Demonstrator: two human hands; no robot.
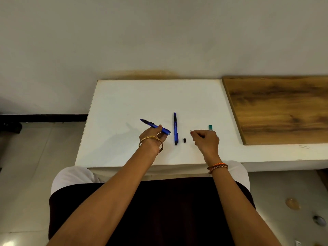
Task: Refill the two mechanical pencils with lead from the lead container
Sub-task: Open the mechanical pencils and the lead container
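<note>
I see my left hand (154, 136) holding one blue mechanical pencil (154, 126) between thumb and fingers, lifted a little over the white surface (124, 103). Its tip points up-left and its open back end points to the right, toward the other hand. My right hand (206, 139) has the fingers curled, and the thumb and forefinger pinch something very small and pale (191, 131) — I cannot tell if it is a lead or a small eraser plug.

Just behind the right hand stands the lead container (210, 127), a small clear tube with a teal top; what is inside it I cannot see. Between the two hands the second blue pencil (175, 128) lies flat on the surface, tip pointing away from me, black grip near the tip. Just beside its near end lies a small black cap (184, 140) — apart from both pencils.

A wooden board (276, 109) rests on the right part of the surface.
</note>
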